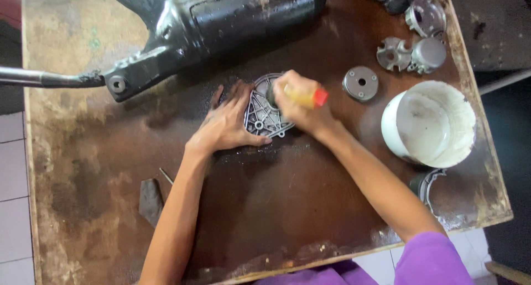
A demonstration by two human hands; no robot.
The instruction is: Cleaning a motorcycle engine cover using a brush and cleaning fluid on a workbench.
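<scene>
Seen from above at an oil-stained wooden desk (pixel 310 218): left hand (pixel 224 124) spread wide and pressed flat, fingers splayed, on the near-left edge of a ribbed aluminium cover plate (pixel 261 116), apparently pinning it so it cannot slide on the greasy surface. Right hand (pixel 301 105) closed around a yellow-handled tool with a red cap (pixel 310 98), most likely a screwdriver, held low and angled toward the plate's upper part; working tip hidden under the fist, so contact point impossible to tell. Plate lying flat at mid-desk, just below a large black engine casing (pixel 221 19) stretched across the top, a steel rod (pixel 38 77) projecting from the casing's left end past the desk edge. To the right, well within reach: a round grey disc with a centre hole (pixel 360 83), a cluster of small cast metal parts (pixel 412 53) near the far corner, and a white plastic bucket (pixel 437 124), seemingly empty, standing upright. Curved metal piece (pixel 428 182) tucked partly under the bucket's near side. Dark flat scrap (pixel 150 199) and a thin nail-like pin (pixel 166 176) lying apart at lower left. Purple sleeve (pixel 431 260) visible at the bottom edge.
</scene>
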